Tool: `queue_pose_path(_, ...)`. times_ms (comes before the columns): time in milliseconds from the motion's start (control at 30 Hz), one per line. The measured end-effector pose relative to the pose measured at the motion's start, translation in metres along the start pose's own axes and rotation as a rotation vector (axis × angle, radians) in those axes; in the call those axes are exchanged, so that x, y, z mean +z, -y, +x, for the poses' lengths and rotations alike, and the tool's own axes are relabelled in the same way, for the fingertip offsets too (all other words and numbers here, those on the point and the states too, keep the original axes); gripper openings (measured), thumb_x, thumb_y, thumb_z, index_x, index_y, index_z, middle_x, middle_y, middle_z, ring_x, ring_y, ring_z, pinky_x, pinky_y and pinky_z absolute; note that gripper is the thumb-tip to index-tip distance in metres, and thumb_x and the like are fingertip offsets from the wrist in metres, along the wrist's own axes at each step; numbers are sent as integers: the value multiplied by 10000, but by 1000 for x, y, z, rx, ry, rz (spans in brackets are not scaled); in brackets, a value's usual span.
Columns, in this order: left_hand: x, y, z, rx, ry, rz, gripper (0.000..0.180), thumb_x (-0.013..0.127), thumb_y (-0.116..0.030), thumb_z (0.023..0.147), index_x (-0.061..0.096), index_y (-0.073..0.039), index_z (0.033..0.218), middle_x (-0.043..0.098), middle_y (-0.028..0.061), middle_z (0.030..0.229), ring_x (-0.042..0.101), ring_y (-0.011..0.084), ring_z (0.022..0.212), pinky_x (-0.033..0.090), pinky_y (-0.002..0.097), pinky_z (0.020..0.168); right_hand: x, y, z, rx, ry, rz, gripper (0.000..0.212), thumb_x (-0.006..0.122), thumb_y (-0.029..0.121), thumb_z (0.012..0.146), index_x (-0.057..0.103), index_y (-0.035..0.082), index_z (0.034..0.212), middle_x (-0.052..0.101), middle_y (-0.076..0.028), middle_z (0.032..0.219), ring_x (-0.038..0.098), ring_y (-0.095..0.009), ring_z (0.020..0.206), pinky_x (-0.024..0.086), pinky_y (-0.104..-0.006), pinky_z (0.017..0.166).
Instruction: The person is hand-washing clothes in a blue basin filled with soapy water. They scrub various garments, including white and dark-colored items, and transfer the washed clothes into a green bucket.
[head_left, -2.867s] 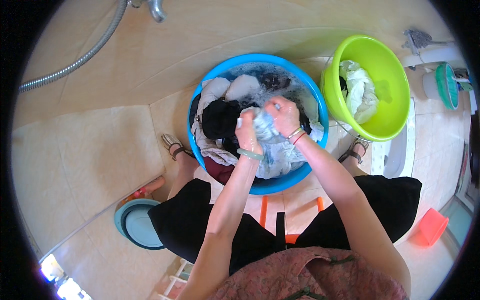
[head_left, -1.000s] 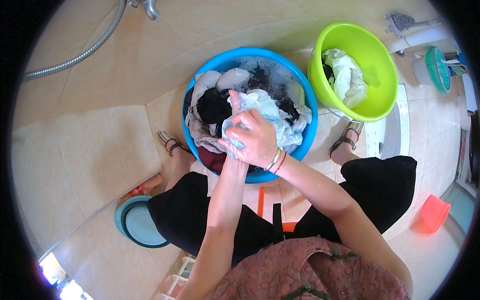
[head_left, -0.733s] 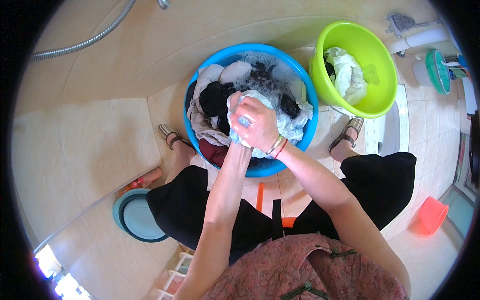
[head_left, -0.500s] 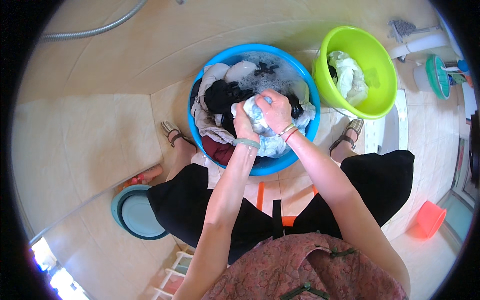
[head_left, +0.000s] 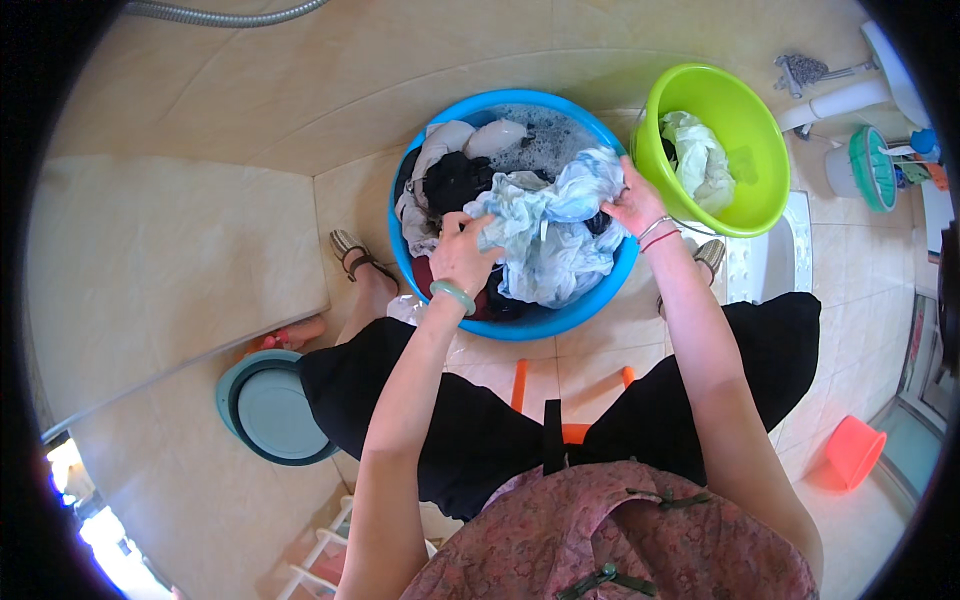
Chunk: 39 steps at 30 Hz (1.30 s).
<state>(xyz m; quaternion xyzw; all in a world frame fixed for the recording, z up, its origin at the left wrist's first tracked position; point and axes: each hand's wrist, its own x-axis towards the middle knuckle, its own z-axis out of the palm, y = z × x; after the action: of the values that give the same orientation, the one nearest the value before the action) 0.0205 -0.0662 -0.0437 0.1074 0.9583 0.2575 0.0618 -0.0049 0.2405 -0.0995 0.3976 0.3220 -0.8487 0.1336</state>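
A wet, crumpled pale blue and white cloth (head_left: 555, 255) spreads across the right half of a round blue basin (head_left: 588, 320). My left hand (head_left: 463, 256) pinches its left side, and my right hand (head_left: 636, 204) grips its upper right side near the basin's rim. Which garment it is, I cannot tell from the folds. Around it in the basin lie a black garment (head_left: 455, 182), beige padded fabric (head_left: 423, 220) and some dark red cloth (head_left: 424, 276). Foamy water (head_left: 560, 135) shows at the far side. The fingertips of both hands are partly hidden by cloth.
A lime green bucket (head_left: 762, 160) with pale cloth (head_left: 700, 165) inside stands at the right, beside a white floor fixture (head_left: 790, 250). Grey-green basins (head_left: 285, 410) sit at the left, and a coral bucket (head_left: 855, 452) at the lower right. My feet flank the blue basin.
The bunched cloth has been opened out over the basin. My hands, pressed together before, have moved apart, left hand leftward and right hand rightward.
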Motion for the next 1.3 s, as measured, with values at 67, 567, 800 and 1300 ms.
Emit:
queue_pose_path(67, -13, -8, 2, -67, 52, 72, 330, 746, -169, 724, 689, -192, 1048, 580, 58, 1021, 608, 276, 919, 503, 399, 784, 3, -5, -4, -87, -35, -175, 376, 671, 292, 874, 590, 104, 1189, 600, -86, 1206, 590, -245, 1043, 462, -433, 898)
queue_pose_path(567, -64, -43, 53, -243, -97, -1234, 237, 643, -165, 902, 658, 7, 1064, 651, 11, 929, 571, 80, 831, 440, 228, 746, 61, -60, -71, -994, -333, -1795, 927, 810, 421, 653, 364, 58, 1379, 288, -103, 1503, 330, -285, 1331, 288, -525, 1042)
queue_pose_path(800, -53, -1, 72, -331, -160, -1258, 406, 656, -232, 881, 590, -10, 1214, 640, 113, 1129, 604, 208, 1017, 445, 308, 911, 60, -69, -48, -923, -462, -1788, 803, 761, 372, 726, 395, 55, 1366, 350, -108, 1468, 396, -290, 1280, 334, -509, 1006)
queue_pose_path(1300, 25, 12, 29, 194, -179, 291, 299, 736, -297, 756, 681, -148, 1010, 635, 37, 1018, 608, 267, 965, 453, 436, 790, 50, -97, -12, -892, 35, -1731, 570, 738, 329, 759, 540, 150, 1263, 450, -64, 1388, 450, -279, 1253, 425, -474, 941)
